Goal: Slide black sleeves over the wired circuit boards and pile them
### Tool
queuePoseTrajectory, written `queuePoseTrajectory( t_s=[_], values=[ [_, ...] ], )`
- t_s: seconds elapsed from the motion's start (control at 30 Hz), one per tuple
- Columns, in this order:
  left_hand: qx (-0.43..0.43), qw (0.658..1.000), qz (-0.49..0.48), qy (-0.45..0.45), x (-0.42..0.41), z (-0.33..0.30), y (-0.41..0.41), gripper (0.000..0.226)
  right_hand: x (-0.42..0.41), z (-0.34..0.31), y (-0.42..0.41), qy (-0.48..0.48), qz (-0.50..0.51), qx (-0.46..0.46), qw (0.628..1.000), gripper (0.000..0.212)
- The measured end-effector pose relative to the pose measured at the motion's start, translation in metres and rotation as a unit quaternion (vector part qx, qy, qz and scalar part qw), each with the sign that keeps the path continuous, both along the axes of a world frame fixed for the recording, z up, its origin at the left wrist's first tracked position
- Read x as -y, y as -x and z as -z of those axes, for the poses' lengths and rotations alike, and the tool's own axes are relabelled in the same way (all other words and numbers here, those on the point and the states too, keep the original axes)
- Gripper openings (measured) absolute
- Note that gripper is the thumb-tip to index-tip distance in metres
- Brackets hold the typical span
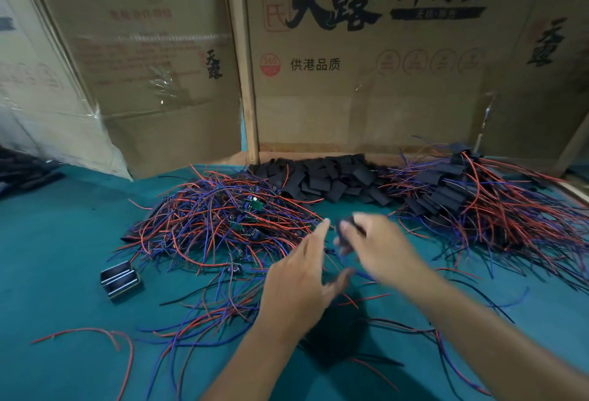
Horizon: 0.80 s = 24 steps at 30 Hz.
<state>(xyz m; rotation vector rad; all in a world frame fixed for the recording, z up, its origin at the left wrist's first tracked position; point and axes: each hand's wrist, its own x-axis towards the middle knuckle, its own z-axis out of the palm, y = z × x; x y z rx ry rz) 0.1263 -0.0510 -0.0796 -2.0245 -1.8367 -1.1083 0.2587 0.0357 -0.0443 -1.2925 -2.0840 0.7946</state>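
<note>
Black sleeves (331,177), flat and matte, heap behind tangled red-blue wired circuit boards (220,219) on the green felt bench (63,241). Right hand (379,247) pinches one blurred sleeve (345,235); left hand (302,279) spreads open at centre frame.

The person is wearing no gloves and no sleeves: both forearms, left hand (302,276) and right hand (379,247) are showing bare.

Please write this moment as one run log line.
right hand: holds black sleeve | left hand: open, beside it | sleeved pile: right
</note>
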Motion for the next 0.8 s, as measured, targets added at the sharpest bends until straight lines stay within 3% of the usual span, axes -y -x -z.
queuePoseTrajectory(
  t_s=[0.1, 0.17, 0.2, 0.27, 0.33, 0.4, 0.47, 0.53, 0.6, 0.7, 0.8],
  values=[
    [-0.008, 0.997, 0.072, 0.008, 0.005, 0.000, -0.008, 0.057, 0.048, 0.021, -0.019, 0.021, -0.037, 0.006, 0.999, 0.028],
    [-0.025, 0.994, 0.103, -0.002, 0.009, 0.002, -0.011, 0.045, 0.060, 0.028, -0.031, 0.100, -0.043, -0.097, 0.989, 0.029],
    [-0.028, 0.993, 0.112, -0.001, 0.010, 0.002, -0.012, 0.044, 0.062, 0.028, -0.036, 0.170, -0.058, -0.178, 0.968, 0.029],
    [-0.017, 0.992, 0.125, -0.001, 0.012, 0.001, -0.012, 0.048, 0.063, 0.028, -0.045, 0.312, -0.111, -0.320, 0.887, 0.027],
    [-0.012, 0.990, 0.140, 0.011, 0.015, -0.005, -0.013, 0.054, 0.062, 0.028, -0.051, 0.362, -0.139, -0.381, 0.839, 0.031],
    [-0.012, 0.985, 0.165, 0.044, 0.018, -0.014, -0.007, 0.062, 0.057, 0.029, -0.054, 0.378, -0.129, -0.412, 0.819, 0.032],
    [0.019, 0.985, 0.150, 0.079, 0.017, -0.024, 0.015, 0.059, 0.053, 0.029, -0.058, 0.377, -0.106, -0.436, 0.810, 0.031],
    [0.019, 0.991, 0.071, 0.114, 0.011, -0.036, 0.054, 0.036, 0.051, 0.028, -0.059, 0.365, -0.095, -0.436, 0.817, 0.033],
    [-0.069, 0.978, -0.014, 0.196, 0.008, -0.045, 0.096, 0.017, 0.051, 0.030, -0.056, 0.360, -0.088, -0.414, 0.831, 0.036],
    [-0.199, 0.919, -0.038, 0.339, 0.009, -0.047, 0.133, 0.017, 0.052, 0.032, -0.049, 0.376, -0.079, -0.401, 0.832, 0.045],
    [-0.249, 0.895, -0.026, 0.370, 0.008, -0.043, 0.140, 0.020, 0.052, 0.032, -0.047, 0.388, -0.079, -0.419, 0.817, 0.052]
  ],
)
